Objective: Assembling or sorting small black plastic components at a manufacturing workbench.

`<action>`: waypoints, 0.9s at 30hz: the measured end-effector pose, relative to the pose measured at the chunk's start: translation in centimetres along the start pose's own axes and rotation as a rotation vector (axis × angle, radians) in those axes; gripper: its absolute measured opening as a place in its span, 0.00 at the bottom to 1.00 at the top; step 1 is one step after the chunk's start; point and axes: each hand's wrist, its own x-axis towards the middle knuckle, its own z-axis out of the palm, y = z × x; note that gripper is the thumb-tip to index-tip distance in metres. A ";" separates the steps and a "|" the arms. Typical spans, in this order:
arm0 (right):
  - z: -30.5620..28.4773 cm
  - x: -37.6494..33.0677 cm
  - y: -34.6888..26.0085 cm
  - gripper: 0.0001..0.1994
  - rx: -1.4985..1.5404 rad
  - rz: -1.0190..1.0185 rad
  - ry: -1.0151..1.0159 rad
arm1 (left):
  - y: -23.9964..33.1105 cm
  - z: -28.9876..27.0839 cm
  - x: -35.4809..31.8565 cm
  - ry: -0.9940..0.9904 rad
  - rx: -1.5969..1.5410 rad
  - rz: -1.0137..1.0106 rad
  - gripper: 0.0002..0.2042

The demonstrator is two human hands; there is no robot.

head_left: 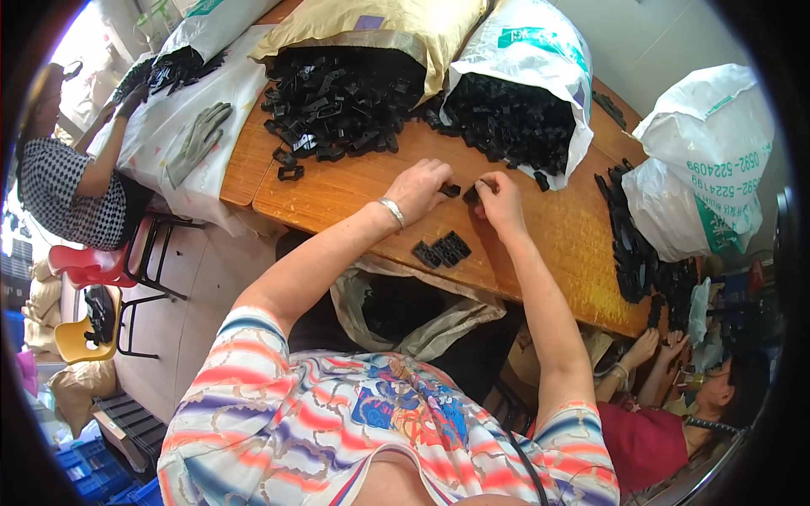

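Above the wooden table [337,202], my left hand [420,191] is closed on a small black plastic part [451,191]. Close beside it, my right hand [499,201] pinches another small black part [471,196]. The two parts are near each other with a narrow gap between them. Below my hands, a few black rectangular pieces [442,250] lie side by side near the table's front edge. A heap of black frame-like parts [337,105] spills from a tan sack [363,29] ahead of my left hand.
Farther right, a white sack [540,51] spills more black parts [510,122]. An open sack [409,325] hangs below the table edge at my lap. A grey glove [198,142] lies at the left. Co-workers handle black pieces at far left and lower right, beside another white sack [709,169].
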 end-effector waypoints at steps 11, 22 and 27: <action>-2.3 -3.3 -0.3 0.09 -0.460 -0.493 0.017 | -1.0 -0.8 -0.9 0.038 0.087 -0.185 0.14; -0.1 -2.6 -2.9 0.11 -0.547 -0.506 -0.020 | -0.6 -1.1 -0.7 0.007 0.083 -0.187 0.13; 1.1 -0.9 -2.2 0.09 -0.612 -0.620 -0.073 | -0.4 -0.6 -0.5 0.028 0.067 -0.186 0.12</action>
